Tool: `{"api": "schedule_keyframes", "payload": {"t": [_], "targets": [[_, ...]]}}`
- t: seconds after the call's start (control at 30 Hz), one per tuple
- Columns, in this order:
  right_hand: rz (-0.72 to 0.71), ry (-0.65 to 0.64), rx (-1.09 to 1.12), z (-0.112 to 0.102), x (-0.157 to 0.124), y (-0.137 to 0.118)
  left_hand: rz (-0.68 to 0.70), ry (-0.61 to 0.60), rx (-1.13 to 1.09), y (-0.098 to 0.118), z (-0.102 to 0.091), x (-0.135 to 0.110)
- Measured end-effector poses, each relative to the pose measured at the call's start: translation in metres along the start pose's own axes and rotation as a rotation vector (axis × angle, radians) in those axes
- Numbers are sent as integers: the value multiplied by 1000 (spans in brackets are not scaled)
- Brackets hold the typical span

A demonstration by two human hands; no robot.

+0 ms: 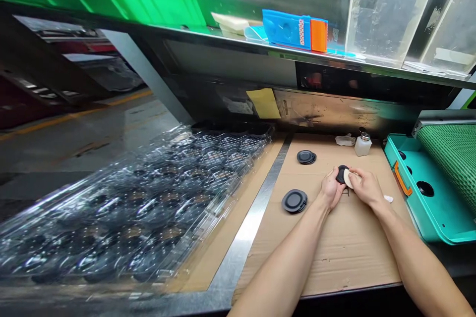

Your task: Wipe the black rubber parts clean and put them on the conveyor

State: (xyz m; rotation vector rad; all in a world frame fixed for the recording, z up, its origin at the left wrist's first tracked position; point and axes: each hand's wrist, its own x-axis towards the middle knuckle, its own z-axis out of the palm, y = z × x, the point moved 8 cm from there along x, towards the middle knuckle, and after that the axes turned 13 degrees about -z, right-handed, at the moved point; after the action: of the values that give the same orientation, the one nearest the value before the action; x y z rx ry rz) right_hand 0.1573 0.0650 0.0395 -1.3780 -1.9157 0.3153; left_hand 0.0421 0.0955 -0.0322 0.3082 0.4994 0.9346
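Note:
Between my hands, above the cardboard, is a black round disc [341, 174], gripped by my left hand [330, 189]. My right hand [365, 187] pinches a cream-coloured pad [348, 179] that lies against the disc's right side. Fingers cover part of both pieces. To the left of my hands, a stack of black round discs [294, 201] rests on the cardboard, and a smaller stack of black discs [305, 157] lies farther back. A small white bit [388, 199] shows beside my right wrist.
Clear plastic trays [148, 208] with round pockets fill the left side. A white bottle [363, 144] with a metal cap stands at the back. On the right, a teal bin [442, 218] holds black round parts under a green conveyor belt [453, 146]. Overhead runs a shelf [223, 39].

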Motion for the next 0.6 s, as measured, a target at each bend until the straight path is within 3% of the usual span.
{"api": "schedule_keyframes", "payload": {"t": [0.13, 0.3, 0.47, 0.6], "targets": [[-94, -157, 7, 16, 4, -11, -30, 15, -21, -3, -3, 2], [91, 13, -445, 3, -2, -10, -50, 45, -2, -7, -3, 2], [65, -141, -636, 30, -2, -27, -60, 53, -32, -7, -3, -2], [164, -88, -711, 23, 2, -19, -55, 70, -11, -7, -4, -1]]}}
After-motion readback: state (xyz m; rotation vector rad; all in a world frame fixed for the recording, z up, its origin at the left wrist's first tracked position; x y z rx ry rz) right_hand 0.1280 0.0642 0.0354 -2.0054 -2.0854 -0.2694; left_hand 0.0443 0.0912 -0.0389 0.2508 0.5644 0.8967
